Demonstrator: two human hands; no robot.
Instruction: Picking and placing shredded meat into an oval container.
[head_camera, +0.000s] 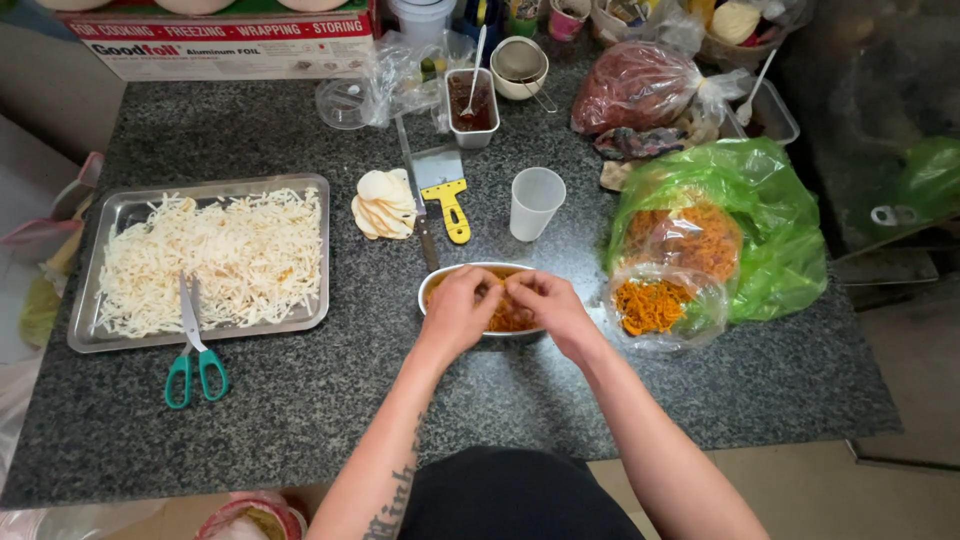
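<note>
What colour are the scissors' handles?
Green; the scissors show best in the head view, lying across the tray's edge.

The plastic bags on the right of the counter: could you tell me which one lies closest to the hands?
The small clear bag of orange shreds, just beside the right hand; the green bag lies behind it and the red-filled bag sits farther back.

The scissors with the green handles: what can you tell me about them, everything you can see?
The scissors have two teal-green loop handles and plain metal blades, shut together. They lie flat and nearly upright in the picture, handles toward the person. The blades rest over the front rim of the metal tray and on the shredded white strips in it, while the handles lie on the speckled dark stone counter. No hand touches them; both hands are over at a bowl.
</note>
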